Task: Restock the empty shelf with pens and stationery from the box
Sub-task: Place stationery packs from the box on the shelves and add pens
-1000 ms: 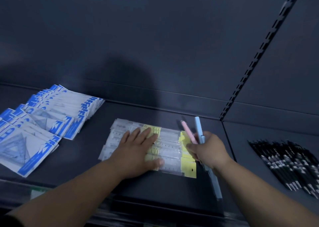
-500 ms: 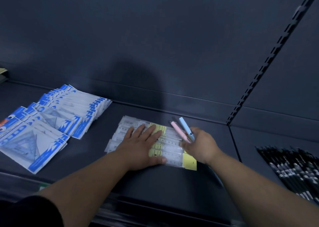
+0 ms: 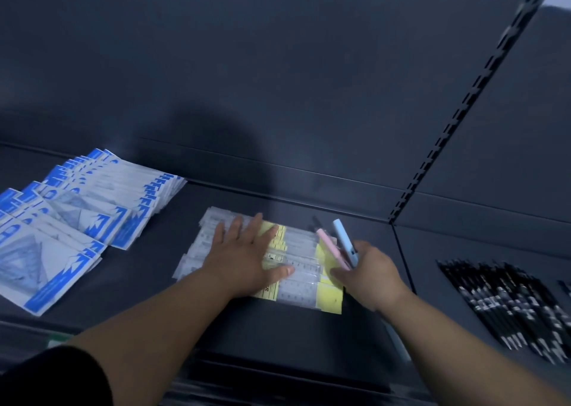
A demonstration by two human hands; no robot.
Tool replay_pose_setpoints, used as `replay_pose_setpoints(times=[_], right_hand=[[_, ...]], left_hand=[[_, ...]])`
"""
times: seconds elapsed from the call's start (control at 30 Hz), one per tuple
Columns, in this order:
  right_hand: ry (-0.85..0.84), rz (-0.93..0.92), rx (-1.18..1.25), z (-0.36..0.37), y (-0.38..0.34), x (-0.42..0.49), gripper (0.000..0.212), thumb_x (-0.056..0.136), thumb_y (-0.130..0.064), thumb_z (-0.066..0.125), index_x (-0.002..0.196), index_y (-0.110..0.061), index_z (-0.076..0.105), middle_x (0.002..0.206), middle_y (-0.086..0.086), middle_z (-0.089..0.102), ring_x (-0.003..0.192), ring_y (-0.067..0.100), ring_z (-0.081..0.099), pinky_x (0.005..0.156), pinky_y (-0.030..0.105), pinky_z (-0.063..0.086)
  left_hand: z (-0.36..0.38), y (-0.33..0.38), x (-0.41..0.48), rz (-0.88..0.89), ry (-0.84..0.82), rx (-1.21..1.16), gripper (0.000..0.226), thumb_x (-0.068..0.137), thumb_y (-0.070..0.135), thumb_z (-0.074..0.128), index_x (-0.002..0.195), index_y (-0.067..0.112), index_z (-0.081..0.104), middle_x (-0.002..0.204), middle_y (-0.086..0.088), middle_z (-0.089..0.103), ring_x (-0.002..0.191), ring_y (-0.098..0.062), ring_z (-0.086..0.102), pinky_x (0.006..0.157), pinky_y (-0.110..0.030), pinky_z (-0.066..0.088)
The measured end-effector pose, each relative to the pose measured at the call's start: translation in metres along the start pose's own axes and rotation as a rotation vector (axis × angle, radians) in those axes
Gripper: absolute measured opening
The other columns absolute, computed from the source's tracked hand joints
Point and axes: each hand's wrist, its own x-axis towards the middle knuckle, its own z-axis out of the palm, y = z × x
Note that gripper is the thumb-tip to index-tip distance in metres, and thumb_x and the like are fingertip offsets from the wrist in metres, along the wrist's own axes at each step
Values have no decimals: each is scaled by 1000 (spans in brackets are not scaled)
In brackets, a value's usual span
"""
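Here, packaged rulers (image 3: 296, 260) are pinned flat by the open left hand (image 3: 244, 260), steadied while pens (image 3: 338, 248) are gripped in the right hand (image 3: 367, 276) at three o'clock.

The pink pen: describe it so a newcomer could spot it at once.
Start at the dark shelf and find the clear ruler packs with yellow labels near its middle. At their right end the right hand holds two pens: the pink pen is the left one, beside the light blue pen.
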Motion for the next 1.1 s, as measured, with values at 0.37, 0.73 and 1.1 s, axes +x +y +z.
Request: replay_pose_setpoints(times=[0.37, 0.73, 1.1], right_hand=[[21, 47, 101, 3, 2, 2, 21, 82, -24, 69, 95, -24, 52, 81, -5, 57, 61, 8, 55, 41, 13, 41], [34, 19, -9, 18, -4, -6, 16, 85, -21, 59, 99, -22, 51, 82, -5, 56, 67, 9, 53, 51, 20, 41], [76, 42, 169, -10, -2, -20, 20, 82, -30, 72, 90, -21, 56, 76, -2, 62, 57, 9, 57, 45, 18, 41]], left_hand=[[-5, 2, 23, -17, -35, -32, 97, 64, 93, 12, 147, 46, -7, 159, 8, -18, 145, -22, -20, 113, -50, -14], [-17, -31, 10, -253, 86, -201, 83, 89, 69, 30, 153, 21, 10, 161, -5, 2, 146, -28, 7, 118, -41, 14], [-26, -19, -2, -253, 106, 16, 70, 92, 64, 23, 149, 24, 22, 161, -4, 3, 146, -27, 2, 116, -48, 1]])
